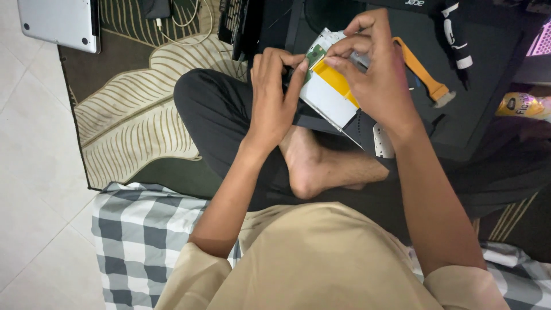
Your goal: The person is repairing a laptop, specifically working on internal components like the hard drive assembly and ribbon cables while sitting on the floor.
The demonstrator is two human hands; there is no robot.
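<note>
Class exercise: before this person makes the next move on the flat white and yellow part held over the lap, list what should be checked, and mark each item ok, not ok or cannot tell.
1. Left hand supports the flat white and yellow part: ok, its fingers lie along the left edge.
2. Right hand has a fingertip grip at the top end: ok.
3. Small green board stays visible: ok, partly covered by fingers.
4. Orange ribbon cable hangs free of snags: cannot tell, its start is hidden behind the right hand.
5. Open black laptop base lies within reach: ok.
6. Small screws accounted for: cannot tell.
</note>
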